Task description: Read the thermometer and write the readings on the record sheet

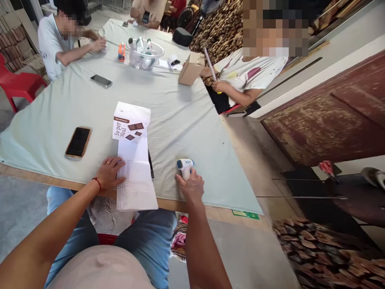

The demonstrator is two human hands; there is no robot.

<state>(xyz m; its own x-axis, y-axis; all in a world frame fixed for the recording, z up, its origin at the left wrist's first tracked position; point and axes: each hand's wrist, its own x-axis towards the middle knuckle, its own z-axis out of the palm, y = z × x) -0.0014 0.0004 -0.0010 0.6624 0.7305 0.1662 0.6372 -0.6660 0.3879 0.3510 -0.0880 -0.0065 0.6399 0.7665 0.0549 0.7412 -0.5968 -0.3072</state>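
A long printed leaflet [136, 172] lies unfolded before me, its upper flap reading "Super Meal" beside pictures of chocolate pieces. Its near end hangs over the table's front edge. My left hand [110, 173] rests flat at the leaflet's left edge, fingers apart, a fingertip or two touching the paper. A black pen [150, 164] lies along the leaflet's right side, partly under it. To the right, a white and blue infrared thermometer [185, 163] is on the table with its head toward the left. My right hand [191, 186] is closed around its handle, partly hiding it.
A phone in an orange-edged case [78, 142] lies left, another phone [101, 80] farther back. A clear plastic tub [156, 54] holds bottles, near an orange box [121, 52] and a cardboard box [191, 68]. Several people sit around the pale cloth-covered table [210, 140].
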